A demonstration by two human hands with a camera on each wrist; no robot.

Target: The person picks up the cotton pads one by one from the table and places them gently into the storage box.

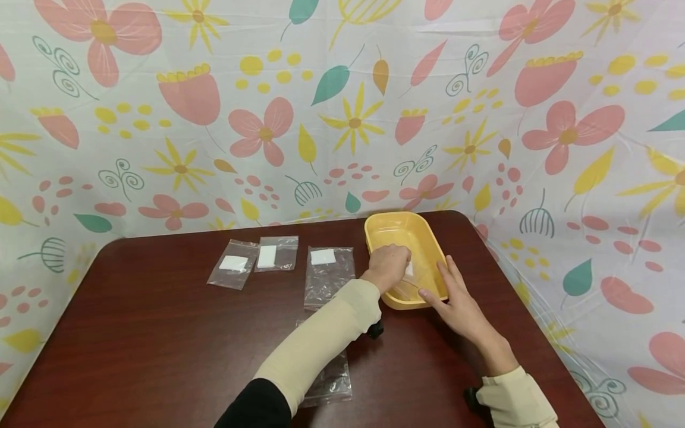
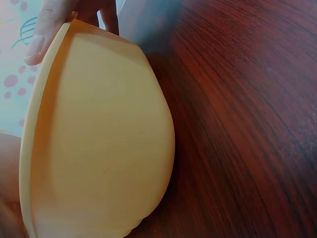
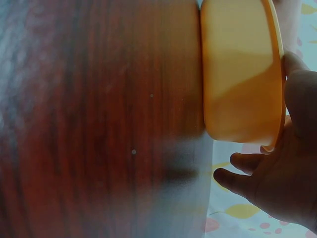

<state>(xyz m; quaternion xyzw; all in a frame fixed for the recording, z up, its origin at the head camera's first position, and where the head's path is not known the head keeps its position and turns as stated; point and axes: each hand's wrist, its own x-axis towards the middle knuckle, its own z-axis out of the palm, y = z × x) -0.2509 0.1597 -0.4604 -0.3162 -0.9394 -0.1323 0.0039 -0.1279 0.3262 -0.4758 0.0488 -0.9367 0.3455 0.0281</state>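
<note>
A yellow plastic tray stands at the back right of the table; its outer wall fills much of the left wrist view. My left hand reaches down into it with curled fingers, gripping a clear plastic bag. The fingertips are hidden. A white label shows right beside that hand. At the tray's near right corner, my right hand has its fingers spread, the thumb at the near rim and the other fingers along the right side. In the right wrist view the right hand touches the tray's rim.
Two small clear zip bags with white labels, one tilted and one straighter, lie on the dark wooden table. A larger labelled bag lies left of the tray. Another bag is partly under the left forearm. A flowered curtain hangs behind.
</note>
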